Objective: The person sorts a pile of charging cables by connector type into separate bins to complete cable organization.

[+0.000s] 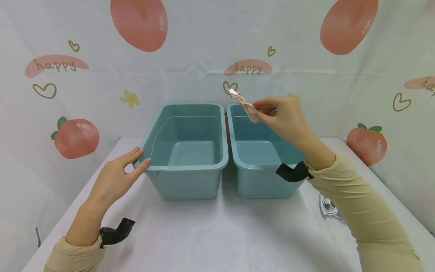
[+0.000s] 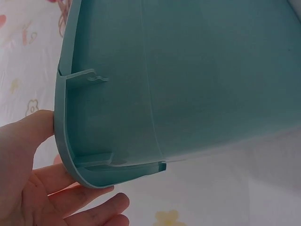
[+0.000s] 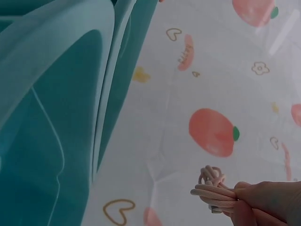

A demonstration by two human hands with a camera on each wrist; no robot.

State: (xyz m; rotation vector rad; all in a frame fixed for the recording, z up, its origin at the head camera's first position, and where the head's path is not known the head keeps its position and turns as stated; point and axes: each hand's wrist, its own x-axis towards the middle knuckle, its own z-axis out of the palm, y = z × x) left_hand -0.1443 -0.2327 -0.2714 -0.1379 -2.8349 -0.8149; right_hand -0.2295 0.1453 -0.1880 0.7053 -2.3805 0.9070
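Two blue-green plastic bins stand side by side. My left hand (image 1: pixel 113 177) rests at the near left corner of the left bin (image 1: pixel 190 185). In the left wrist view the thumb (image 2: pixel 40 127) lies against the rim and the straight fingers reach past the corner. Above the right bin (image 1: pixel 265 185), my right hand (image 1: pixel 283 117) pinches a pale pink charging cable (image 1: pixel 242 102) wound into a bundle, its white USB plug pointing up and left. The right wrist view shows the cable loops (image 3: pixel 214 190) sticking out from between thumb and fingers.
A coiled white cable (image 1: pixel 327 207) lies on the white tabletop (image 1: pixel 204 234), partly hidden by my right forearm. Behind the bins hangs a white cloth backdrop (image 1: pixel 197 45) printed with peaches and hearts. A narrow gap separates the bins.
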